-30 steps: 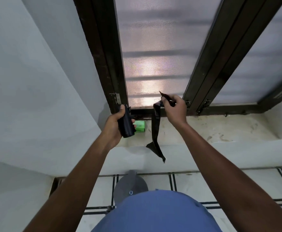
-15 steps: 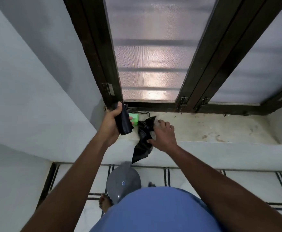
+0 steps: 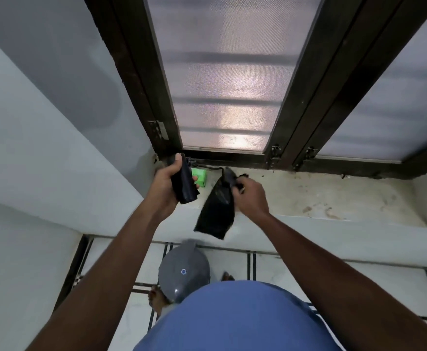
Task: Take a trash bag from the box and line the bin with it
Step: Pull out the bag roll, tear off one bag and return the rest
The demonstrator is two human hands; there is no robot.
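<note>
Since the earlier frame the right hand [image 3: 249, 196] had drawn its pinched trash bag [image 3: 216, 211] clear; the left hand [image 3: 168, 184] gripped the roll [image 3: 184, 183], apparently needing returning to the green box [image 3: 199, 176] before shaking the bag open over the lidded bin [image 3: 183, 271].

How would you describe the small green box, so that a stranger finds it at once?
Look at the pale sill under the dark window frame. At its left end, behind the left hand holding a black roll, stands the green box, the only bright thing there.
</note>
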